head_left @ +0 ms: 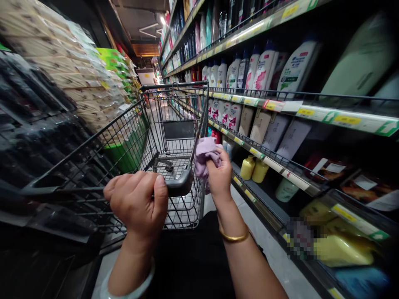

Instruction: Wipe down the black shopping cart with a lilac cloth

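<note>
A dark wire shopping cart (174,189) stands in front of me, and I see no goods in its basket. My left hand (135,201) is wrapped round the cart's handle bar, thumb on top. A crumpled light purple cloth (205,155) is bunched in my right hand (220,174), its fingers closed on it. The cloth is beside the cart's right side, close to the top rim; I cannot tell whether it touches the wire. A gold bangle (235,236) circles my right wrist.
Shelves (249,101) of shampoo bottles (264,68) run along the right. Yellow pump bottles (247,167) stand low down. On the left are stacked wrapped packs (71,66) and a green bin-like base (127,147). The aisle stretches ahead between them.
</note>
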{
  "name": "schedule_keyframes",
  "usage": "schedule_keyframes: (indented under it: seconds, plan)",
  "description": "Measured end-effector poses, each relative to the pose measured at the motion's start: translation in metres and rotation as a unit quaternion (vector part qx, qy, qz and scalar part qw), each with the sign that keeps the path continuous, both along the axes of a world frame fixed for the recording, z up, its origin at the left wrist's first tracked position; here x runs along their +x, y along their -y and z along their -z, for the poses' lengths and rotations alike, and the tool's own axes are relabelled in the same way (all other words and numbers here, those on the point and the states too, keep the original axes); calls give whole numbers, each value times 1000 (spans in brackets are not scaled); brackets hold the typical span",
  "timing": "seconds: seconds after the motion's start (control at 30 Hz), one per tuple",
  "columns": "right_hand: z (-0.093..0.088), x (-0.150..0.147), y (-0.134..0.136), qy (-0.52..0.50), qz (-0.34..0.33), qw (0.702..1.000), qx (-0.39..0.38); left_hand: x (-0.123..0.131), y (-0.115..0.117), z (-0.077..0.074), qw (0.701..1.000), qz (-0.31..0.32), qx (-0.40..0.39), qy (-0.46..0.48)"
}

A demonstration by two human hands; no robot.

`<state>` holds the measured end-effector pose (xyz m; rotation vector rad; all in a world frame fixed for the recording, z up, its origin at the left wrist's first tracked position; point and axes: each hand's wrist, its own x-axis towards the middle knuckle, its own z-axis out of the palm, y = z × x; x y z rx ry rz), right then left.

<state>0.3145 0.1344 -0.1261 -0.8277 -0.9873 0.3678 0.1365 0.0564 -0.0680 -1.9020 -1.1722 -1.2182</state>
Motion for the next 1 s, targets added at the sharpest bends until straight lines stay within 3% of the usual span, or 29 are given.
schedule_keyframes:
  seconds: [0.1,0.17,0.33,0.57,0.77,0.93,1.0]
  plan:
    - [-16,3,15,32,21,997,63,1,-1,1,1000,-1,4,2]
    - [-15,4,14,70,38,994,69,2,-2,1,1000,2,8,3]
    - [13,-3,-10,74,45,991,-102,2,-3,1,1000,3,8,1]
    - [2,-7,0,104,52,993,2,0,-2,3,1000,4,10,13]
    - [18,6,-16,94,53,986,-125,0,-3,4,1000,3,11,14]
    - [0,5,-1,113,40,993,-18,1,-4,5,1000,10,12,10]
    - [-1,4,0,126,41,991,-20,1,-4,5,1000,8,8,10]
